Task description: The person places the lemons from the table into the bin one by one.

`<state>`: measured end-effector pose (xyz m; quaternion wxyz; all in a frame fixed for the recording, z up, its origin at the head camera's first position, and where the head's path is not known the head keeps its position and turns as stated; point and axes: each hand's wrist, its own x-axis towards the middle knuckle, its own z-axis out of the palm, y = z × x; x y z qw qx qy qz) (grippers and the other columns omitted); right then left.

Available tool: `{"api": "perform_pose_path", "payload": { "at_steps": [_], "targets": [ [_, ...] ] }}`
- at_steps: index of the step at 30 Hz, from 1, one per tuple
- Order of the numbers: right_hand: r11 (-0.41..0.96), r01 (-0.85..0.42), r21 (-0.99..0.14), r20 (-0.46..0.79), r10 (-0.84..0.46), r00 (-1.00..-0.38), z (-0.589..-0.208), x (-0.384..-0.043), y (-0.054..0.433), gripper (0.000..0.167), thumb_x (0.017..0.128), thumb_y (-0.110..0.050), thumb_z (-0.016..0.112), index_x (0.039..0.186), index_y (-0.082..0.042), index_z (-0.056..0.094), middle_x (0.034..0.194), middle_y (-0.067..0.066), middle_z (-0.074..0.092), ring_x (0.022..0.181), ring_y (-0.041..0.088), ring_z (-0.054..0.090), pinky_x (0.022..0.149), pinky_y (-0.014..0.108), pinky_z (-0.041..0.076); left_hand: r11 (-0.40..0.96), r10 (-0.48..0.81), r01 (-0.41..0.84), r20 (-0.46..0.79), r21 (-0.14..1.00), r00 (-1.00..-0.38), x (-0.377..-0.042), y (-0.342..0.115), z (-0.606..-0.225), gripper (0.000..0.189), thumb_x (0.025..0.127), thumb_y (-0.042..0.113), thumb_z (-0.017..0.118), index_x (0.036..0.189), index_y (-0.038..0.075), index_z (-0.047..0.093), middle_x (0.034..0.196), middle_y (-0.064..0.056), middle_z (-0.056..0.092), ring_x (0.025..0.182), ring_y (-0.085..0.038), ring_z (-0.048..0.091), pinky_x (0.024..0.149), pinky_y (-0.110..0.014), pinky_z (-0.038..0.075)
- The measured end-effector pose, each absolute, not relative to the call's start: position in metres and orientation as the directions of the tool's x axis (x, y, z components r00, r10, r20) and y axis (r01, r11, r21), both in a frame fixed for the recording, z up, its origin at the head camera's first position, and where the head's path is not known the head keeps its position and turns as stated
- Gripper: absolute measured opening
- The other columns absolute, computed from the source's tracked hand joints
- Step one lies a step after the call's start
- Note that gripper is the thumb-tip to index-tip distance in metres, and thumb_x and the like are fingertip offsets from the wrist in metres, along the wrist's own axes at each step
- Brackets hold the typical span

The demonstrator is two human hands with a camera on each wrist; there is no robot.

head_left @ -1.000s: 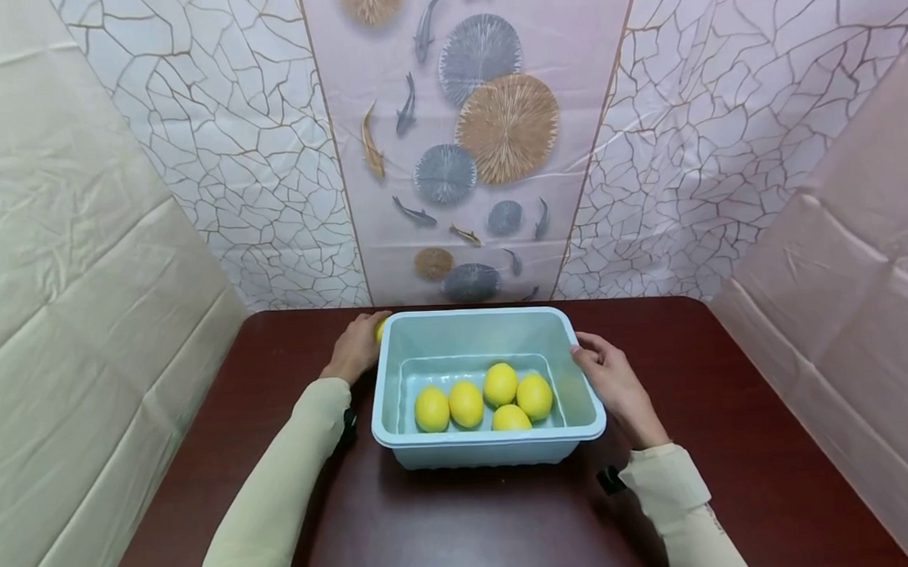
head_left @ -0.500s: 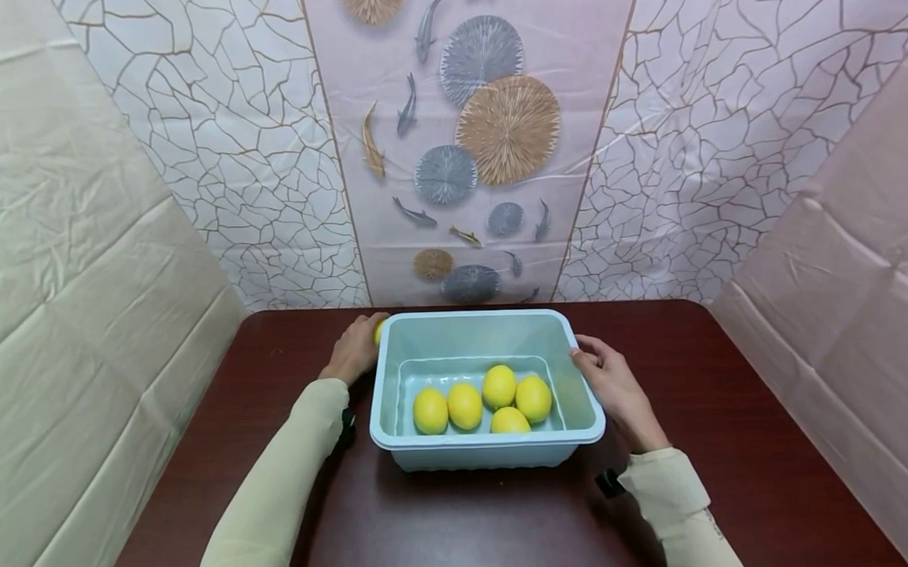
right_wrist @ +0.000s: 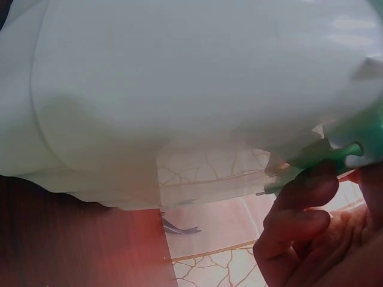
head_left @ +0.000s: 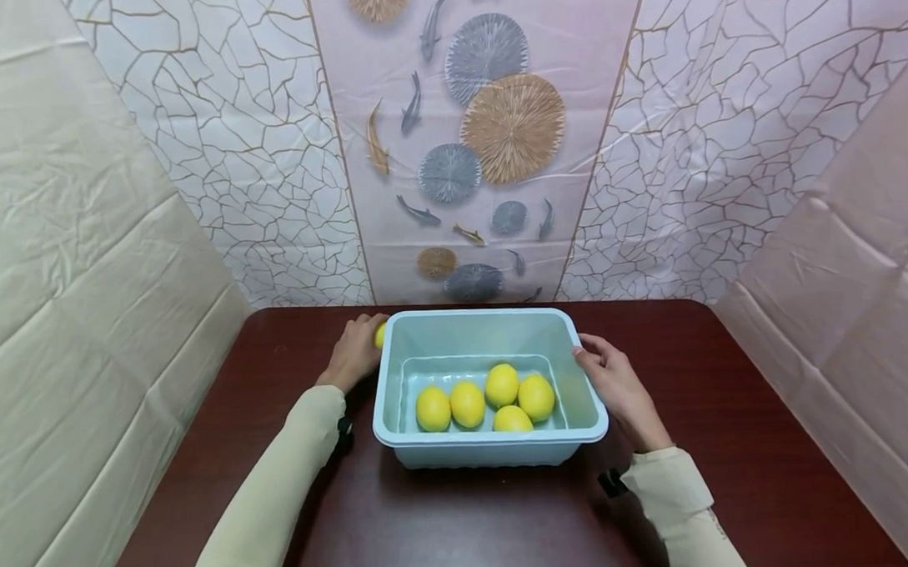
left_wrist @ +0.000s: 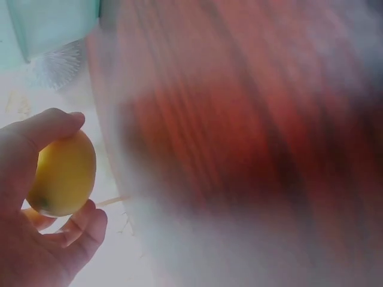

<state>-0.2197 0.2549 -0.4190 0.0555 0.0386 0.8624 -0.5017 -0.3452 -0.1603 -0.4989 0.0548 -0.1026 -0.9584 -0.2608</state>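
A pale blue plastic basin (head_left: 486, 337) stands mid-table with several yellow lemons (head_left: 467, 404) on its floor. Left of its far corner, my left hand (head_left: 353, 351) holds another lemon (left_wrist: 64, 173), mostly hidden behind hand and rim in the head view. The left wrist view shows thumb and fingers (left_wrist: 84, 236) curled round that fruit. On the opposite side, my right hand (head_left: 617, 386) grips the basin's right rim, thumb over the top edge. Its curled fingers (right_wrist: 302, 203) show under the rim in the right wrist view, beside the basin's outer wall (right_wrist: 149, 89).
The dark red-brown table (head_left: 462, 525) runs back to a patterned cloth wall (head_left: 460, 233). Beige cloth hangs along the left side (head_left: 108, 270) and the right side (head_left: 837, 287). Black wrist devices (head_left: 613, 482) sit below both hands.
The head view has shifted very slightly. Both hands, the held lemon and the basin stay in nearly the same places.
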Motion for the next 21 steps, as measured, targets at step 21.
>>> {"api": "perform_pose_path", "payload": {
  "at_steps": [21],
  "targets": [
    [0.512,0.123,-0.85,-0.14,0.006,-0.99,-0.421,-0.221,0.257,0.063,0.114,-0.037,0.045,0.164,-0.002,0.03,0.147,0.033,0.055,0.122,0.038,0.065,0.09,0.039,0.059,0.858,0.218,0.284,0.198,0.428,-0.956,-0.305,-0.178,-0.483,0.048,0.108,0.032,0.061,0.153,0.018,0.051,0.137,-0.017,0.051,0.089,-0.028,0.057,0.069,-0.04,0.049]
  ]
}}
